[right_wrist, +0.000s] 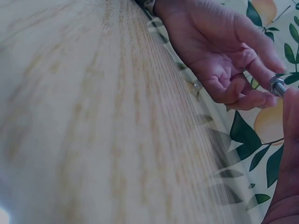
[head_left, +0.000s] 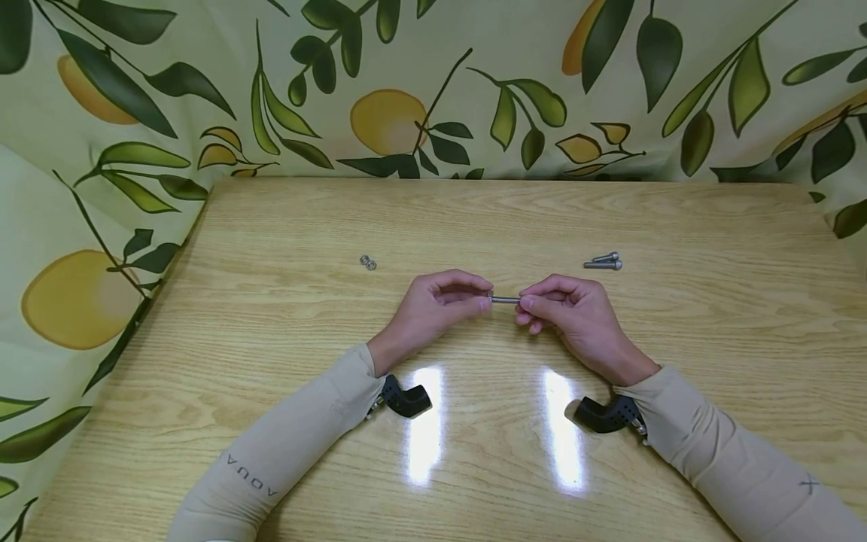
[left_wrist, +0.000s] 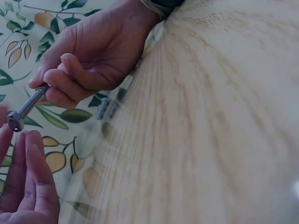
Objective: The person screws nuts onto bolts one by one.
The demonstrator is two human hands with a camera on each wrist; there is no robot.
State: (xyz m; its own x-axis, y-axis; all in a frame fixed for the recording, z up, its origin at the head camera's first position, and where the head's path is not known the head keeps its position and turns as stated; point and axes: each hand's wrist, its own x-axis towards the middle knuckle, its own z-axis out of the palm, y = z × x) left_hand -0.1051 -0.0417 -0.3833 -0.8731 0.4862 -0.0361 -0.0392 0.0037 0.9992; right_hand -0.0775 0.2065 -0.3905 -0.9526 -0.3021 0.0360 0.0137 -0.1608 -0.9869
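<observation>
Over the middle of the table, a silver bolt lies level between the two hands. My right hand pinches its right end between thumb and fingers, which hide the head. A hex nut sits on the other end of the threaded shank. Around that nut are the thumb and fingertips of my left hand. The left wrist view shows some left fingers stretched out below the nut, while fingertips at the frame's edge are blurred.
Two loose nuts lie on the wooden table beyond the left hand. Beyond the right hand are two more bolts, side by side. A leaf-and-fruit patterned cloth hangs behind the table and along its left side.
</observation>
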